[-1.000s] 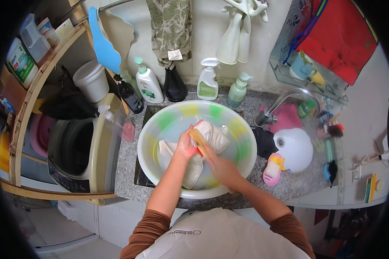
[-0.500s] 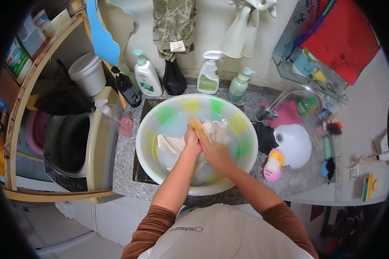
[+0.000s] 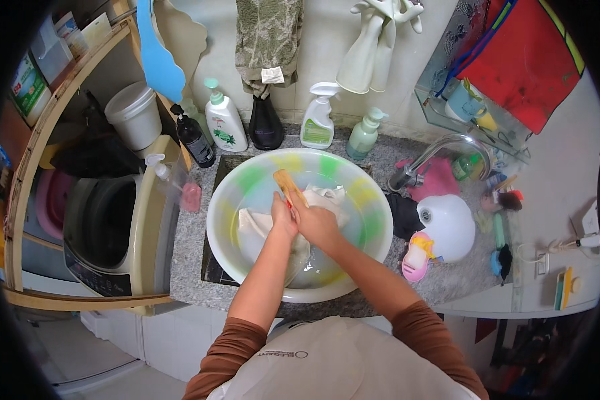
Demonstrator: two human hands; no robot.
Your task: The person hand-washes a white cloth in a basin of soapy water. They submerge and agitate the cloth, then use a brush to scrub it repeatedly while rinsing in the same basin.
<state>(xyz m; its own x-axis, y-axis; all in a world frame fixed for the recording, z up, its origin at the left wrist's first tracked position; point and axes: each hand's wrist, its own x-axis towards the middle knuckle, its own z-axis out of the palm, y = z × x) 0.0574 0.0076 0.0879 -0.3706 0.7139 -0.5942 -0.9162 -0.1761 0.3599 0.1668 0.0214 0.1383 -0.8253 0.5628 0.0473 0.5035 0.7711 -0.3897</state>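
A wide plastic basin [image 3: 215, 220] with green and yellow patches holds cloudy water. White cloth [image 3: 253, 223] lies in it, partly under water. My right hand [image 3: 317, 223] is closed around the lower end of a wooden scrub brush [image 3: 285, 181], whose bristles are hidden. The brush's bare wooden end points up and to the left, above the water. Pressed against the right hand and the brush, my left hand [image 3: 284, 217] has its fingers curled and partly hidden; what they hold cannot be made out. A bit of red shows between the hands.
Behind the basin stand a dark pump bottle [image 3: 195, 139], a white pump bottle [image 3: 225, 120], a spray bottle [image 3: 319, 120] and a green pump bottle [image 3: 365, 137]. To the right are a tap [image 3: 407, 175], a white round bowl [image 3: 450, 230] and a pink soap dish [image 3: 415, 267]. At left sits a washing machine [image 3: 137, 233].
Both hands have shifted slightly left with the brush. The brush now tilts further left, and its broad wooden face shows more. The whole view has moved a little.
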